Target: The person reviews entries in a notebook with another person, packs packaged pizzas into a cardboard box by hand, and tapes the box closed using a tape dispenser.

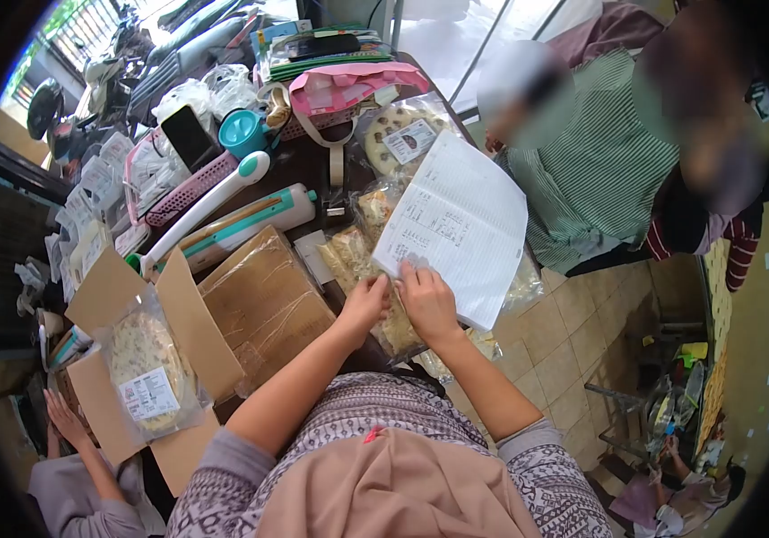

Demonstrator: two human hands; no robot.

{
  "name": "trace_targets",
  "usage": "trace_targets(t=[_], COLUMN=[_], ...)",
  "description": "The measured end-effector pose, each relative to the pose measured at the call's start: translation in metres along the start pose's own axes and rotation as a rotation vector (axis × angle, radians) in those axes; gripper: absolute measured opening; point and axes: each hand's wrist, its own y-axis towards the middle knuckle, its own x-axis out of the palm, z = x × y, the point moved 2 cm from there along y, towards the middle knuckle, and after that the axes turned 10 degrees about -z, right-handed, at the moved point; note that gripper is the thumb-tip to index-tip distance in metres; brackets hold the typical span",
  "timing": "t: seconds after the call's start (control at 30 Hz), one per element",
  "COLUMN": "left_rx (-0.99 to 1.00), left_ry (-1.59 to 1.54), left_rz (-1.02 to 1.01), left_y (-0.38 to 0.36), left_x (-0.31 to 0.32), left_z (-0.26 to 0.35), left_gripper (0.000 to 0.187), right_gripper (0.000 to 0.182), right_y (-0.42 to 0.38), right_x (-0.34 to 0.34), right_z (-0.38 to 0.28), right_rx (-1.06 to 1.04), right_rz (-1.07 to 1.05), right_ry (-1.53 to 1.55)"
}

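Note:
An open notebook (456,220) with handwritten lined pages lies tilted over several clear-bagged foods on the table. My right hand (429,303) grips its lower left corner, with bent fingers over the page. Close beside it, my left hand (364,309) is closed in a pinch at the notebook's corner, above the bags; what its fingertips hold is hidden. Under and left of the notebook are bagged yellowish food pieces (346,255). Beyond them lies a bagged round flatbread or pizza base (391,134) with a white label.
An open carton (200,332) at left carries a labelled bagged round base (147,363). Behind it are a closed carton (268,287), a white-green sealer-like device (263,215), a teal cup (243,133) and a pink bag (348,85). Other people are at right and lower left.

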Motion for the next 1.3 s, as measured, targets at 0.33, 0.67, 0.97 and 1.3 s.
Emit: trace_targets(t=[0.33,0.67,0.97,1.3], left_rx=[0.448,0.571,0.591,0.618], left_ry=[0.51,0.466,0.662,0.509], left_rz=[0.235,0.294,0.144,0.467], left_y=[0.078,0.083,0.1,0.063], left_x=[-0.016,-0.006,-0.038,-0.025], left_z=[0.043,0.056,0.058,0.031], left_gripper=[0.046,0.051,0.052,0.043], right_gripper=[0.048,0.054,0.061,0.062], right_y=[0.046,0.076,0.077,0.082], right_x=[-0.007,0.008,0.012,0.023], right_z=[0.043,0.058,0.044,0.048], right_rx=[0.044,0.076,0.15,0.155], right_rz=[-0.122,-0.258,-0.374,-0.431], right_ry=[0.058,0.012,0.175,0.121])
